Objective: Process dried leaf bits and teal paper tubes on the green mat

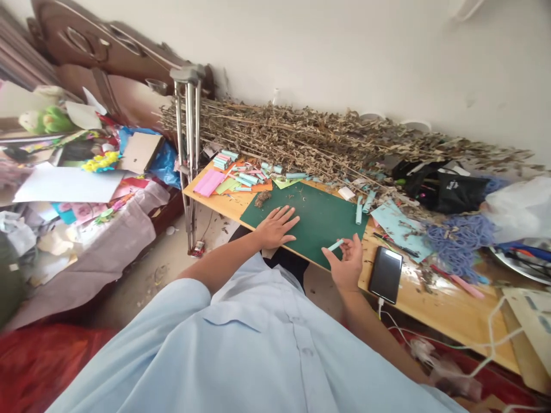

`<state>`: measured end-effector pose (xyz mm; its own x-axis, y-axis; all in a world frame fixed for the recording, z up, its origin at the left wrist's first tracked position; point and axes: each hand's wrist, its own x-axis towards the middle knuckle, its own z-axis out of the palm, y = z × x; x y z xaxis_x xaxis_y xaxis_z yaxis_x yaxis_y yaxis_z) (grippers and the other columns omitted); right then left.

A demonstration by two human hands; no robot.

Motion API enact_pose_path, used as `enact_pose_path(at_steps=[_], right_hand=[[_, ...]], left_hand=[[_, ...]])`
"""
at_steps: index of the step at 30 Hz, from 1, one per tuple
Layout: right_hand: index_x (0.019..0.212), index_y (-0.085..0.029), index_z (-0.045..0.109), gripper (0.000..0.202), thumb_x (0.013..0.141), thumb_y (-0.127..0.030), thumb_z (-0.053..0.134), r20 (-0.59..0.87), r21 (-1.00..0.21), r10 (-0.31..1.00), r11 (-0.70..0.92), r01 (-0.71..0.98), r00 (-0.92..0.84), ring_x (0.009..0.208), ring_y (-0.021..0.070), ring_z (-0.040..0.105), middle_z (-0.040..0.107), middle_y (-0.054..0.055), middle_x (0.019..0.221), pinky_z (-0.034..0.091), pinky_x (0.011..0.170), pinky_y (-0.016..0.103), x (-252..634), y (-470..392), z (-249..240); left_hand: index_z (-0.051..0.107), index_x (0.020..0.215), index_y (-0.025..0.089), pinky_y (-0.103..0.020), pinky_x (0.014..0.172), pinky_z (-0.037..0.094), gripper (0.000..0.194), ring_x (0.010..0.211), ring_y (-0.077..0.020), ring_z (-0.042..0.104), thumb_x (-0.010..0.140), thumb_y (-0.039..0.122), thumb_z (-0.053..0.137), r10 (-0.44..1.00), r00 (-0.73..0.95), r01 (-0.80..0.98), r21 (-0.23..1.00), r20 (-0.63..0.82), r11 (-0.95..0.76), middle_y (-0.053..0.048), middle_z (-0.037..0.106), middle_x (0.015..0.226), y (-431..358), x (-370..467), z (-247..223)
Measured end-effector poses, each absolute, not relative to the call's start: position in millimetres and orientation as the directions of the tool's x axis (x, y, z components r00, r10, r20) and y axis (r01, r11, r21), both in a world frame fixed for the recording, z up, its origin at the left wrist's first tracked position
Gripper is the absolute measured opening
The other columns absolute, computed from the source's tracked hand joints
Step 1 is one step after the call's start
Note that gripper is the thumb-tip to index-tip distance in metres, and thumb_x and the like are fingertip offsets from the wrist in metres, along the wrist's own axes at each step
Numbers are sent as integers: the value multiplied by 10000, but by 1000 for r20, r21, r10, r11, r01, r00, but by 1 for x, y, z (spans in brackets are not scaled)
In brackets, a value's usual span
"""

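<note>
My left hand point(276, 228) lies flat with fingers spread on the near left part of a dark green mat point(318, 212). Over the mat's right front corner, my right hand point(346, 261) pinches a small light-blue paper roll point(336, 245) between thumb and fingers. A small heap of dried, crumbled plant bits point(263, 198) rests on the mat's left side, beyond my left hand. Two more pale blue paper rolls point(359, 210) lie near the mat's right edge. Several blue and pink rolls point(246, 179) are gathered past its left back corner.
Dried leafy stalks point(293, 135) are piled along the wall behind the mat. A plugged-in phone point(386, 274) lies right of my right hand, near a light-blue sheet point(400, 226) and tangled purple-blue yarn point(456, 244). A metal crutch point(189, 132) stands at the table's left end.
</note>
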<state>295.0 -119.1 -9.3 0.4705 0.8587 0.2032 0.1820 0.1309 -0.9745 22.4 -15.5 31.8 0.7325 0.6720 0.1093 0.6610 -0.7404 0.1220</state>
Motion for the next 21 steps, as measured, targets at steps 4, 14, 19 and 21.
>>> enact_pose_path(at_steps=[4, 14, 19, 21], right_hand=[[1601, -202, 395, 1101, 673, -487, 914, 216, -971, 859, 140, 193, 464, 1235, 289, 629, 559, 122, 1304, 463, 1181, 564, 297, -117, -14], [1517, -193, 474, 991, 678, -481, 914, 206, -972, 871, 131, 194, 446, 1272, 299, 621, 565, 144, 1356, 445, 1202, 579, 295, -117, -14], [1524, -207, 473, 1004, 667, -480, 920, 218, -968, 868, 134, 213, 446, 1250, 297, 637, 584, 130, 1318, 475, 1174, 576, 295, -116, -11], [1520, -198, 473, 1007, 663, -477, 923, 225, -966, 855, 132, 224, 468, 1236, 297, 642, 582, 131, 1309, 481, 1166, 576, 294, -115, -12]], left_hand=[[383, 1658, 178, -552, 1330, 167, 790, 1657, -363, 186, 1050, 682, 390, 674, 731, 662, 128, 104, -738, -171, 255, 1756, -16, 26, 31], [384, 1656, 179, -525, 1330, 163, 752, 1657, -346, 191, 1062, 637, 420, 679, 728, 656, 194, 91, -729, -172, 283, 1746, -18, 25, 32], [402, 1646, 166, -512, 1324, 200, 699, 1654, -321, 211, 1084, 581, 409, 685, 716, 644, 253, 134, -722, -167, 392, 1699, -19, 20, 34], [443, 1623, 168, -515, 1317, 230, 668, 1643, -314, 247, 1085, 565, 426, 682, 715, 627, 290, 154, -723, -163, 435, 1675, -18, 16, 34]])
